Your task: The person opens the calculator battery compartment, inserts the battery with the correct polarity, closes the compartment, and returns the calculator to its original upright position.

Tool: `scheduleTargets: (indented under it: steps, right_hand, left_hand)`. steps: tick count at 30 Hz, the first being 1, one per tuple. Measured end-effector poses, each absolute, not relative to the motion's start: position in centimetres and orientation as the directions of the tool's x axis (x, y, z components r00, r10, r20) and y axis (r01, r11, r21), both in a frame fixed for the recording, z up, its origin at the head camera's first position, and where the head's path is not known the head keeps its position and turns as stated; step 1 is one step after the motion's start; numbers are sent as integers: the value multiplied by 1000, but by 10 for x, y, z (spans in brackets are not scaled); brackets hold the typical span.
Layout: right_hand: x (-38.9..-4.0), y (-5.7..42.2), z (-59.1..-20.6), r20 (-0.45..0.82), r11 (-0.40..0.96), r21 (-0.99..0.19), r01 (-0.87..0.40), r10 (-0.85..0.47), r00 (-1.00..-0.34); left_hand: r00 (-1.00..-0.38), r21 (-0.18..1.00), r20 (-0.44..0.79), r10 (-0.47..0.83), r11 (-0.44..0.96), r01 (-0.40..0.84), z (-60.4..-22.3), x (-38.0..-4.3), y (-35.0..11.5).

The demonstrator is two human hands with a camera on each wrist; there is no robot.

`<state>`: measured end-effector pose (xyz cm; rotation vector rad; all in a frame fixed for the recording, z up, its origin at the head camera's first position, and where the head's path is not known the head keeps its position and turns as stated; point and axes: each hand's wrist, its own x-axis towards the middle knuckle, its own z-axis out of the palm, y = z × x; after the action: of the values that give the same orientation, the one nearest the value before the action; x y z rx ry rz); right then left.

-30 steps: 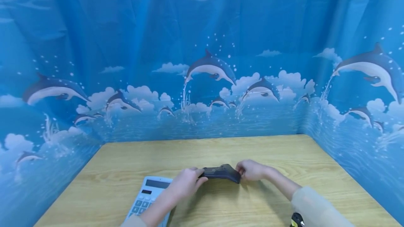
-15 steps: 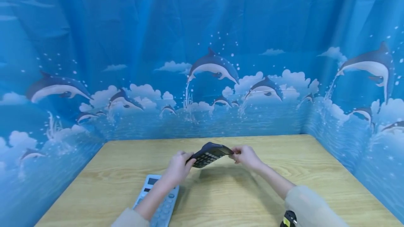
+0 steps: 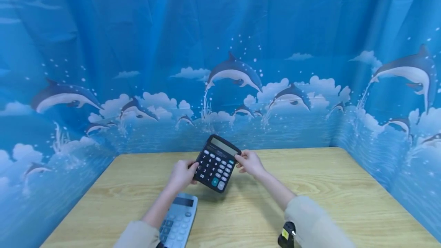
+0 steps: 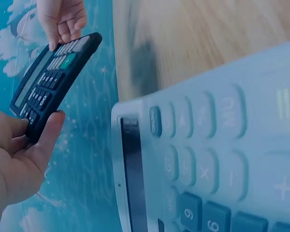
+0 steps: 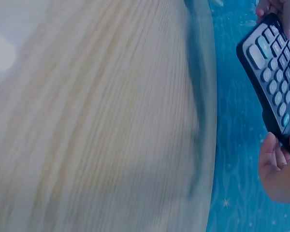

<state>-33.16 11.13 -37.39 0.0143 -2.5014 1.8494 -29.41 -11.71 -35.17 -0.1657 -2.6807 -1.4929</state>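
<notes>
A black calculator [image 3: 215,163] is held up above the table, tilted, its keys and display facing the head camera. My left hand [image 3: 181,175] grips its left edge, thumb on the key side. At the upper right corner, by the display, my right hand [image 3: 251,163] pinches it. The left wrist view shows the black calculator [image 4: 53,79] between both hands, and so does the right wrist view, where the right hand [image 5: 280,166] holds the display end. A light blue calculator [image 3: 179,221] lies on the table under my left forearm, which covers part of it.
The wooden table [image 3: 310,186] extends around the hands. A blue curtain [image 3: 165,49] printed with dolphins stands at its back and sides. A small black device with a yellow label [image 3: 286,234] sits at my right sleeve [image 3: 310,221].
Both hands have lifted the black calculator and turned it from edge-on to face the head camera. It has moved up and slightly left. The light blue calculator stays on the table.
</notes>
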Motion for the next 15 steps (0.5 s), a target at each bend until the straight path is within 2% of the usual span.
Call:
scheduleTargets:
  steps: [5, 9, 15]
  right_hand:
    - [-335, 89, -379, -60, 208, -976, 62, 15, -998]
    - [-330, 71, -387, -130, 94, -988, 124, -61, -990]
    - [-322, 53, -402, -162, 80, -985, 153, -119, -980]
  left_hand:
    - [-1000, 888, -16, 10, 460, -10, -352, -301, -125]
    - [-996, 922, -88, -30, 375, -93, -355, -304, -131]
    - [-988, 922, -134, -75, 356, -152, -363, -308, -137]
